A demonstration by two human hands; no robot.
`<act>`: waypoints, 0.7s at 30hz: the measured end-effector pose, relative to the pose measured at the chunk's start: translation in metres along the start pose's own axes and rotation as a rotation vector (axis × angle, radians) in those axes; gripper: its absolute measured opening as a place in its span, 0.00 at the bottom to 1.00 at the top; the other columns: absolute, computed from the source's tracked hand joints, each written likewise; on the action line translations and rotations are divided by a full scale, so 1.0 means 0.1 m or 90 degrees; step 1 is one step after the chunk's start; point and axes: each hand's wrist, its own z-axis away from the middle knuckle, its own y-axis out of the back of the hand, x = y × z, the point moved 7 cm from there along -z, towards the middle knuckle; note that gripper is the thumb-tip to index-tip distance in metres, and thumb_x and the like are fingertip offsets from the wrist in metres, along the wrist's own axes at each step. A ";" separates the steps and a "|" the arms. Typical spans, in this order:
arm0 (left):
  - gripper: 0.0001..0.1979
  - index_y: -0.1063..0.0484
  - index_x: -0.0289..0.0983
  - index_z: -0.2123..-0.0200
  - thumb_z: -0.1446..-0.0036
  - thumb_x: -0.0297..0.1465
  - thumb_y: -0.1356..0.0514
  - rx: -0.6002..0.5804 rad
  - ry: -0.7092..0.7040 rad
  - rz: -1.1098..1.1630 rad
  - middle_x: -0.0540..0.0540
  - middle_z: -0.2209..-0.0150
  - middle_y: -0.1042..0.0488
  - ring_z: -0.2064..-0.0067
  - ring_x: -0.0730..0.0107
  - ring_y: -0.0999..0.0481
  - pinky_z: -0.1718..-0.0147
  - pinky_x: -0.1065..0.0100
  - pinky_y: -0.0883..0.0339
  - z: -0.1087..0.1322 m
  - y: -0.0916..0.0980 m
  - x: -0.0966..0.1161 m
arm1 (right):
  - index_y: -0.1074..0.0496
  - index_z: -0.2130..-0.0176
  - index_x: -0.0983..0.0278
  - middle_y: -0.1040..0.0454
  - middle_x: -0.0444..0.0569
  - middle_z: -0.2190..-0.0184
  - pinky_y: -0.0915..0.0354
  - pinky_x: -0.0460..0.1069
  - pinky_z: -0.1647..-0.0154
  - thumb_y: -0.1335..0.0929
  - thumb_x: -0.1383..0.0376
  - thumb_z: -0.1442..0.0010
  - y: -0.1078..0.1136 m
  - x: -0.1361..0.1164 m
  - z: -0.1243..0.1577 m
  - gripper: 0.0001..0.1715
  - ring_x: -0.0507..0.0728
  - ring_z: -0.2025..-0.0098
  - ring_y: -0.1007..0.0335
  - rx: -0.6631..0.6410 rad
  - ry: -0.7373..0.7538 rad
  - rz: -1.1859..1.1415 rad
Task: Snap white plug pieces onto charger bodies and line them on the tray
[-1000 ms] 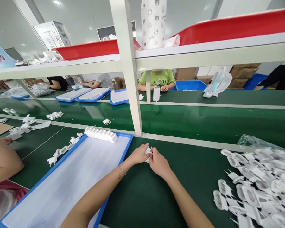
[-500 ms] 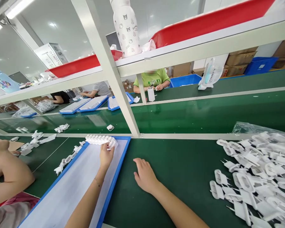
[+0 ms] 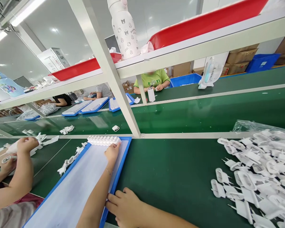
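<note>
In the head view, my left hand (image 3: 112, 153) is at the far right corner of a white-lined tray with a blue rim (image 3: 123, 158). Its fingers are closed on a white plug adapter (image 3: 118, 141) at the right end of a tight row of white plug adapters (image 3: 101, 140), which stands along the tray's far edge. My right hand (image 3: 127, 207) lies lower down, fingers apart, with the fingertips touching the tray's right rim. The rest of the tray's lining shows bare, partly covered by my left forearm.
Loose white plug parts (image 3: 254, 174) are heaped on the right of the green bench. More parts (image 3: 70, 160) lie along the tray's left side. A co-worker's hands (image 3: 26, 144) work at the left. A frame post (image 3: 120, 91) rises behind the tray, carrying a shelf.
My left hand has shifted right and brought the white plug adapter to the end of the row. My right hand has come down and left onto the tray's rim. The neighbour's hands have moved right.
</note>
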 end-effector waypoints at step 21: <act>0.16 0.34 0.37 0.81 0.43 0.36 0.48 0.094 -0.228 0.057 0.46 0.76 0.29 0.62 0.60 0.29 0.51 0.54 0.49 0.37 0.32 0.39 | 0.43 0.43 0.66 0.42 0.49 0.40 0.39 0.54 0.60 0.37 0.56 0.41 0.00 0.09 0.09 0.30 0.59 0.55 0.40 0.012 -0.023 -0.025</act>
